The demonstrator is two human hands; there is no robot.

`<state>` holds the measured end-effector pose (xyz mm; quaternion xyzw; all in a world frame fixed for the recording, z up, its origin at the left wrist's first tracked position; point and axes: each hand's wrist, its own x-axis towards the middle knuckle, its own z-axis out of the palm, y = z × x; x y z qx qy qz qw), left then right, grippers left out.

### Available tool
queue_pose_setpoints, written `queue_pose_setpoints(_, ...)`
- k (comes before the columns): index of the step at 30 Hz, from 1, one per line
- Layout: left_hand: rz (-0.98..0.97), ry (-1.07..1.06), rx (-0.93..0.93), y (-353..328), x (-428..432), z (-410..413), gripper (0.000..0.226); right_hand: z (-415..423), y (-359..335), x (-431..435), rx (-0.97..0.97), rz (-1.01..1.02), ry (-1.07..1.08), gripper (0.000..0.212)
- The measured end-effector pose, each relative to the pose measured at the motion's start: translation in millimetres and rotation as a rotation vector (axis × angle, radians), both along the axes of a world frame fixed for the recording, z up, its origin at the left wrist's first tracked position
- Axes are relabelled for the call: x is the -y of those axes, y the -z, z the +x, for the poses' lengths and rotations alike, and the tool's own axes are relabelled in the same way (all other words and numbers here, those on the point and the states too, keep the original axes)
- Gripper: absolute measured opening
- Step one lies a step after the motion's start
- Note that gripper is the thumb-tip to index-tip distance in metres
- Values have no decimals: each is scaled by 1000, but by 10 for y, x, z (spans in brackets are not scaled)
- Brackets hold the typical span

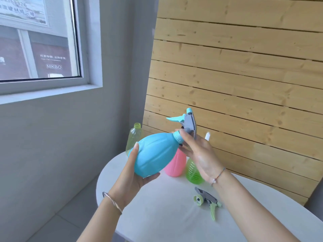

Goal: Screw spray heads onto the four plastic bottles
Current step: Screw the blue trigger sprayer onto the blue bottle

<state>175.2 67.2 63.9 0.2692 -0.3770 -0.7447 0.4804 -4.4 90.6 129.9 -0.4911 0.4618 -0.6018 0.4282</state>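
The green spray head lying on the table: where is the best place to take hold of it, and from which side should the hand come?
Grip the green spray head by its grey body, just behind the round green collar, coming from above. It lies flat on the white table, collar toward the person's left and the thin trigger pointing toward the person, so the middle is probably the sturdiest part and leaves the collar free.

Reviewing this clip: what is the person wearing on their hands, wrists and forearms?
Both forearms are bare, with no sleeves or gloves in view. The left hand has a thin silver bangle on its wrist. The right hand has a thin cord bracelet with a small pale bead.
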Motion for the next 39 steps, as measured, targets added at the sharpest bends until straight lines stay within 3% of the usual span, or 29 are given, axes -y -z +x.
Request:
queue_pose_setpoints(2,90,4,-61,13,61,44,49,4,-77,49,94,59,-180,57)
queue_pose_setpoints(5,232,12,-141,19,160,160,55,135,-140,192,229,123,-303,64)
queue_pose_setpoints(10,290,-38,-45,99,296,231,57,313,-160,438,240,179,-315,34)
queue_pose_setpoints(12,189,-204,232,150,332,274,55,344,-152,580,189,193,-277,25)
queue_pose_setpoints(15,-99,-464,921,311,408,386,62,372,-107,810,97,207,-185,19)
queue_pose_setpoints(17,-209,-514,1092,390,439,444,62,375,-56,962,70,215,-114,18)
queue_pose_setpoints(28,-243,-296,1213,527,540,452,51,402,428,1465,40,371,190,27)
queue_pose_setpoints(39,-248,-311,1213,548,568,475,63,437,516,1598,-2,369,272,26)
